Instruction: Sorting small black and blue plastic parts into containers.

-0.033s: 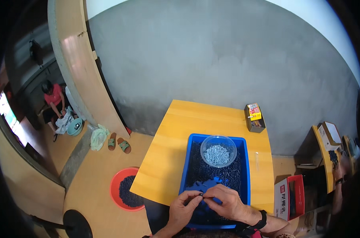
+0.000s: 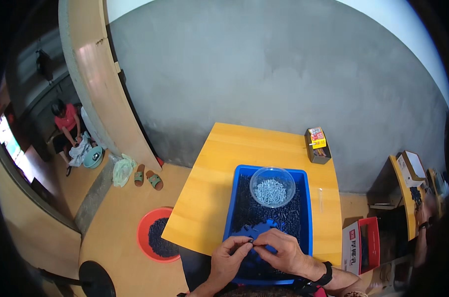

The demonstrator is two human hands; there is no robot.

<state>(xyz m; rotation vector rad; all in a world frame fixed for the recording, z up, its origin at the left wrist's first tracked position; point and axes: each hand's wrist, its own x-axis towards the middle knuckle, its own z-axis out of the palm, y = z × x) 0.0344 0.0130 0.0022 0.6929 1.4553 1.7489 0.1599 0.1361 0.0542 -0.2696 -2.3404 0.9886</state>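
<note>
Over the near part of a blue tray (image 2: 309, 218), my two hands meet at the fingertips. My left hand (image 2: 226, 263) and my right hand (image 2: 286, 253) both pinch a small dark piece (image 2: 251, 241), mostly covered by the fingers. Many small black cylindrical pieces (image 2: 286, 216) lie in the tray, with its blue bottom showing in front of my fingers. A clear round bowl (image 2: 290, 184) rests at the tray's far end, holding small silvery metal parts (image 2: 270, 192) that look like screws.
The tray stands on a yellow wooden table (image 2: 204, 193). A dark box (image 2: 320, 157) sits at its far right corner. On the floor at left is a red basin (image 2: 144, 236) of dark pieces. Another person (image 2: 67, 123) sits far left; someone's arm (image 2: 422, 232) shows at far right.
</note>
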